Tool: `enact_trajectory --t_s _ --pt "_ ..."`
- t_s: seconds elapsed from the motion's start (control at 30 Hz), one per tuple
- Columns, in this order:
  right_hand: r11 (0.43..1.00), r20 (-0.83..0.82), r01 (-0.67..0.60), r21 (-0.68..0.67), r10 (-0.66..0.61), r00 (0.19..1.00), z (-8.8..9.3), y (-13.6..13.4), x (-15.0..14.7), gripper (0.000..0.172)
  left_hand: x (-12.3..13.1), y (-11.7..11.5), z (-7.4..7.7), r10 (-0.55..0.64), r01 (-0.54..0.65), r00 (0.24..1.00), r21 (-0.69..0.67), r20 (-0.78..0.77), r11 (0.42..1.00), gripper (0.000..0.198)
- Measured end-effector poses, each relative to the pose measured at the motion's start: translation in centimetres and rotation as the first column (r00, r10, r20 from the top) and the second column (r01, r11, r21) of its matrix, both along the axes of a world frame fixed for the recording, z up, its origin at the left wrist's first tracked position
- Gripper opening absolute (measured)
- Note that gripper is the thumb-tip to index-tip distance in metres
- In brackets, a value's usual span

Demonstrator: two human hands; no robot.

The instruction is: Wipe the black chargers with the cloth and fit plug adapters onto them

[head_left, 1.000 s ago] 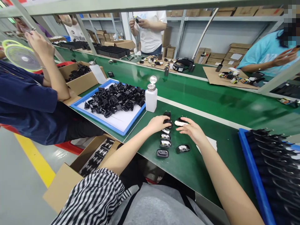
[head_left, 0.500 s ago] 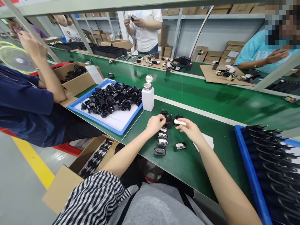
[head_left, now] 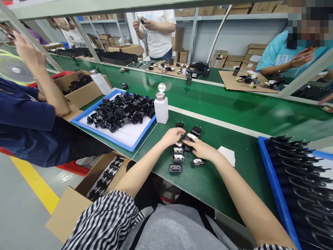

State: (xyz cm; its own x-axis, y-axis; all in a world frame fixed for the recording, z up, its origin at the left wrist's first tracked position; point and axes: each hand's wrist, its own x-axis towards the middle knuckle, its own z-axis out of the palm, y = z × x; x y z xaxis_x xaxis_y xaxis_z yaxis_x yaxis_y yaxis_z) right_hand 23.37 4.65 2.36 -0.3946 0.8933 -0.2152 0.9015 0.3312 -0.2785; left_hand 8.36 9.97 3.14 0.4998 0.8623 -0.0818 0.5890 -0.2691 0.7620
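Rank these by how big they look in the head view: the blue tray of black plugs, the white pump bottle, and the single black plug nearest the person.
1. blue tray
2. white pump bottle
3. black plug, clearly smallest though nearest the camera.

On the green bench [head_left: 234, 118], the left hand [head_left: 172, 136] and the right hand [head_left: 201, 149] met over a black plug [head_left: 186, 140], both touching it. Just beside them, a short row of plugs [head_left: 178, 154] lay toward the bench's near edge. A white pump bottle [head_left: 161, 107] stood just beyond, next to a blue tray [head_left: 114, 139] heaped with black parts. Another blue tray [head_left: 275, 184] sat at the right.
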Motion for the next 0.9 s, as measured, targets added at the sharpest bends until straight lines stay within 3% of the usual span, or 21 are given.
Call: enact_trajectory --t_s 0.1,0.2,0.27,0.33,0.37,0.43,0.5,0.57,0.63,0.77,0.9 --pt "0.996 0.127 -0.093 0.003 0.092 0.988 0.5 0.4 -0.5 0.059 -0.2 0.2 0.3 0.018 -0.018 0.998 -0.008 0.056 1.0 0.027" --pt "0.996 0.178 -0.092 0.023 0.086 0.98 1.1 1.1 -0.5 0.058 -0.8 0.0 0.7 0.059 -0.06 0.99 0.003 0.125 0.998 0.025" --pt "0.996 0.028 -0.082 -0.017 0.082 0.996 1.7 1.3 0.2 0.055 -1.5 -0.3 1.1 0.13 -0.138 0.973 0.031 0.192 0.99 0.025" --pt "0.989 -0.308 -0.08 -0.121 0.039 0.951 2.5 1.1 1.2 0.053 -2.2 -1.0 1.9 0.168 -0.189 0.947 0.051 0.275 0.981 0.023" --pt "0.981 -0.498 -0.088 -0.176 -0.012 0.867 2.9 0.8 1.6 0.053 -2.4 -1.6 2.3 0.148 -0.172 0.938 0.052 0.313 0.984 0.023" --pt "0.959 -0.773 -0.104 -0.263 -0.145 0.618 3.9 -0.3 1.7 0.054 -2.5 -3.1 3.3 0.024 -0.047 0.933 0.055 0.358 0.997 0.037" --pt "0.95 -0.877 -0.078 -0.301 -0.244 0.414 4.8 -1.8 0.8 0.051 -2.0 -5.1 4.3 -0.072 0.033 0.933 0.116 0.352 0.993 0.055" --pt "0.961 -0.905 0.019 -0.276 -0.266 0.331 5.6 -3.2 -0.7 0.046 -1.2 -7.0 5.1 -0.035 -0.044 0.947 0.235 0.32 0.971 0.059" --pt "0.968 -0.9 0.185 -0.17 -0.229 0.372 6.2 -4.4 -2.0 0.039 -0.6 -8.5 5.6 0.067 -0.177 0.951 0.355 0.302 0.918 0.052" --pt "0.892 -0.788 0.426 0.147 -0.155 0.596 7.2 -6.1 -3.5 0.029 -0.4 -10.2 5.8 0.139 -0.275 0.939 0.446 0.313 0.852 0.043" --pt "0.847 -0.788 0.484 0.219 -0.139 0.6 7.8 -7.2 -4.3 0.032 -0.4 -11.4 6.1 0.206 -0.377 0.905 0.481 0.372 0.792 0.043"
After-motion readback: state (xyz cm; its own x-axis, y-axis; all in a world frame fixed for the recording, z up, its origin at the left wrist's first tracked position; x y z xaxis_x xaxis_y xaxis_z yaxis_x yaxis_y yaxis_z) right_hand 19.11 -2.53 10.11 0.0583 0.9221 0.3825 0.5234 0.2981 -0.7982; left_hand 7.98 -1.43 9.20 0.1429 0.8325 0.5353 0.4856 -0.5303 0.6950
